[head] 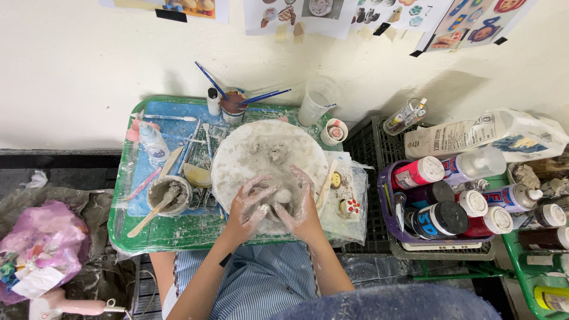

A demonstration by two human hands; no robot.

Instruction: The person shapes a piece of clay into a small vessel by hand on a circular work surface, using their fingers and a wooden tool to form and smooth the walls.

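A green plastic tray [178,234] is seen at centre frame, bearing a round clay-smeared board [237,155]. On the board's lower edge, a small lump of wet grey clay [282,197] is cupped between the left hand [249,208] and right hand [301,204], fingers curled around it. It is judged soft, slippery and light, best cradled from the sides.

head camera looks straight down (close) over tray [178,231].

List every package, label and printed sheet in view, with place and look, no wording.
Printed sheets: taped on the wall, colourful pictures.
White bag: lying right of the tray, blue patch.
Paint bottles: in a purple basket, right; red, white and black labelled tubes.
Clear bottle: tray's left part, pale label.
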